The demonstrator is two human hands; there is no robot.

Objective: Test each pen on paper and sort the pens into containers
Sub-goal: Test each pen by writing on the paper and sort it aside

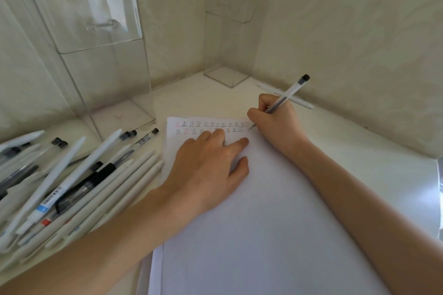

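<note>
Clear plastic, light and stiff: that was the pen [290,90] my right hand [275,122] pinched low on the barrel, its point down at the end of the rows of test marks on the paper [263,223]. I judged the smooth barrel slippery, so a grip close to the nib suited writing and one at mid-barrel would suit carrying. My left hand [206,170] lay flat, fingers spread, pressing the thin sheet so it would not slide. Left of the sheet lay the heap of pens [72,175], loose and apt to roll. Beyond stood the near container [107,67] beside the heap and the far container [227,43] in the corner.
</note>
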